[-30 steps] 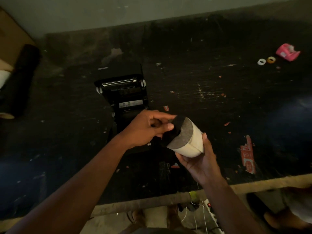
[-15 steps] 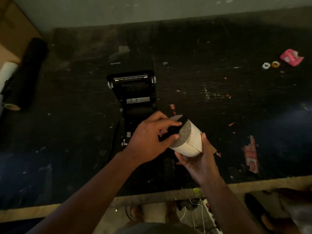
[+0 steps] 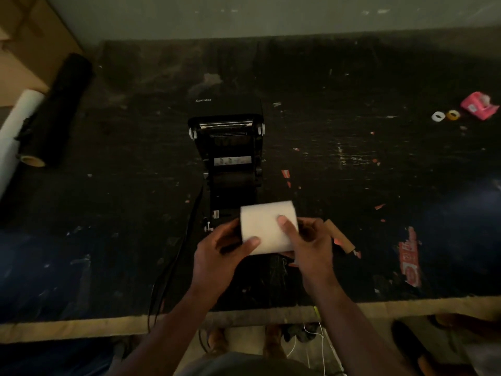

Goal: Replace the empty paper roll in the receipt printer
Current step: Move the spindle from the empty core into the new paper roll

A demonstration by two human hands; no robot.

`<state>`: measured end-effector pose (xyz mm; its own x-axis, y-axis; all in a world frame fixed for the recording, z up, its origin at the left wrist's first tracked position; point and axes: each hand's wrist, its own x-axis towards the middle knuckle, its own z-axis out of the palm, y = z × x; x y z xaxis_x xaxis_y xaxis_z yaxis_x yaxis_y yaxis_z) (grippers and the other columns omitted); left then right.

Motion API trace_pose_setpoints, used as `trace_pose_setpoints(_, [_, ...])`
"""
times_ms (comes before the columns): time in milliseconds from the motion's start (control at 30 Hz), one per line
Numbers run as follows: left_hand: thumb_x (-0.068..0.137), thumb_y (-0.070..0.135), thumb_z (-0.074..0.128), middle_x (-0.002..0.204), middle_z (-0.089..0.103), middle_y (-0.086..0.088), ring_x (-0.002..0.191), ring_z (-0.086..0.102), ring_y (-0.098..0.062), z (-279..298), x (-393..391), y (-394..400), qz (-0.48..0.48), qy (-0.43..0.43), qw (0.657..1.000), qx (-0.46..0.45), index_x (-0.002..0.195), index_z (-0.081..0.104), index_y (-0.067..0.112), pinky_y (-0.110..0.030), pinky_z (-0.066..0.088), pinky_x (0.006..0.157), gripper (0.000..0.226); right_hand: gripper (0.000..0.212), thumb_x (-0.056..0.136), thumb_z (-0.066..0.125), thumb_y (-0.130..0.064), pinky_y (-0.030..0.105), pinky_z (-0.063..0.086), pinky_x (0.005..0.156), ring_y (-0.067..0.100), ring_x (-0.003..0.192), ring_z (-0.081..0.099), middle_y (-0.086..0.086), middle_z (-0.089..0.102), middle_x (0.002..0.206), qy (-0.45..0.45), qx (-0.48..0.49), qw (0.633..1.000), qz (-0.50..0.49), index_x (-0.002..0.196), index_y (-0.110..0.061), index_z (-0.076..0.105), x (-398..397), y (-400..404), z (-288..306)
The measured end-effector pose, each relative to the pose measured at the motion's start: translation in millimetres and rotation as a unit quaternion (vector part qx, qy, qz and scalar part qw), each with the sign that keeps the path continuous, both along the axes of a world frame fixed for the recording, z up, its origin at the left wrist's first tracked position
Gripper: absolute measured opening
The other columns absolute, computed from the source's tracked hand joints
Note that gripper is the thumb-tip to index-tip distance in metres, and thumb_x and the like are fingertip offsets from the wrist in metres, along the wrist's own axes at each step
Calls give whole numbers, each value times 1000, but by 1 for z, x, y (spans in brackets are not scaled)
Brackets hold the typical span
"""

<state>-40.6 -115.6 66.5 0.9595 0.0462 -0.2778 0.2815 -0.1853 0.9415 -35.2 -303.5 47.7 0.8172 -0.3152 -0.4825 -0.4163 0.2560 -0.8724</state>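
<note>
A black receipt printer (image 3: 230,147) stands in the middle of the dark table with its lid swung open and its paper bay exposed. Just in front of it I hold a white paper roll (image 3: 264,223) sideways with both hands. My left hand (image 3: 219,256) grips its left end, thumb on the front face. My right hand (image 3: 309,245) grips its right end, thumb pressed on the paper. A brown cardboard core (image 3: 340,237) lies on the table right of my right hand.
A black roll (image 3: 58,109) and a white roll (image 3: 16,131) lie at the far left. A pink tape dispenser (image 3: 478,105) and two small rings (image 3: 444,115) sit at the far right. A black cable (image 3: 173,256) runs off the front edge (image 3: 81,325). A red label (image 3: 409,256) is stuck near the front right.
The roll has turned from end-on to sideways, its white face now toward me. My left hand moved from the roll's dark end to gripping its left side. The view shifted right.
</note>
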Motion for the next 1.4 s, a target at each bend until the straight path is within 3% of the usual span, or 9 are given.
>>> trace_pose_setpoints(267, [64, 50, 85, 112, 79, 13, 105, 75, -7, -11, 4, 46, 24, 20, 999, 4, 120, 72, 32, -30, 64, 81, 60, 40, 80, 87, -34, 48, 64, 90, 20, 115, 69, 1, 73, 120, 34, 20, 992, 117, 111, -18, 66, 7, 23, -4])
trace_pose_setpoints(467, [72, 37, 88, 129, 72, 4, 115, 71, -12, -3, 50, 58, 0, -23, 999, 33, 135, 65, 19, -43, 60, 95, 69, 33, 78, 89, -35, 18, 59, 77, -1, 90, 73, -7, 77, 102, -39, -131, 970, 202, 104, -25, 72, 60, 14, 6])
trace_pose_setpoints(600, [77, 18, 90, 127, 73, 5, 113, 71, -4, -8, 89, 63, -15, -52, 997, 57, 134, 65, 16, -31, 60, 94, 62, 42, 80, 88, -36, 32, 61, 89, 9, 98, 74, -4, 77, 108, -60, -213, 949, 224, 113, -19, 70, 97, 19, -7])
trace_pose_setpoints(800, [79, 6, 88, 135, 70, -6, 118, 69, -11, -32, 126, 64, -7, -38, 997, 65, 135, 63, 10, -22, 57, 94, 62, 48, 84, 85, -32, 1, 46, 61, 3, 91, 69, -3, 71, 111, -55, -291, 924, 244, 123, -11, 67, 135, 31, -33])
trace_pose_setpoints(900, [78, 5, 88, 134, 70, -6, 107, 68, 6, -47, 132, 64, 0, -30, 997, 70, 133, 63, 9, -12, 55, 86, 60, 45, 85, 85, -26, -4, 43, 58, -11, 82, 58, -5, 67, 105, -48, -308, 917, 248, 122, -9, 66, 144, 35, -44])
trace_pose_setpoints(967, [78, 7, 89, 133, 71, -5, 103, 67, 11, -55, 134, 65, 4, -23, 996, 80, 130, 64, 12, -17, 57, 89, 58, 46, 85, 85, -24, -4, 43, 58, -9, 82, 59, -5, 66, 106, -48, -316, 913, 252, 123, -8, 66, 148, 36, -50])
trace_pose_setpoints(1133, [78, 11, 90, 131, 72, -4, 118, 69, -14, -63, 140, 62, 10, -21, 996, 91, 128, 65, 14, -38, 59, 98, 56, 44, 84, 86, -28, -1, 44, 58, -2, 84, 64, -7, 67, 106, -46, -335, 905, 260, 121, -13, 67, 156, 33, -53])
trace_pose_setpoints(1267, [78, 18, 90, 127, 73, 2, 102, 69, -1, -68, 140, 61, 3, -8, 994, 111, 126, 65, 19, -19, 59, 85, 54, 41, 82, 87, -28, -4, 43, 58, -13, 78, 58, -12, 66, 97, -47, -342, 901, 264, 117, -16, 68, 157, 31, -54])
trace_pose_setpoints(1400, [79, 19, 89, 130, 71, 2, 108, 69, -7, -69, 140, 63, 1, -8, 992, 124, 129, 64, 18, -13, 55, 80, 56, 43, 82, 86, -29, 11, 53, 74, 5, 86, 68, 5, 70, 117, -54, -366, 888, 271, 119, -12, 70, 158, 34, -56])
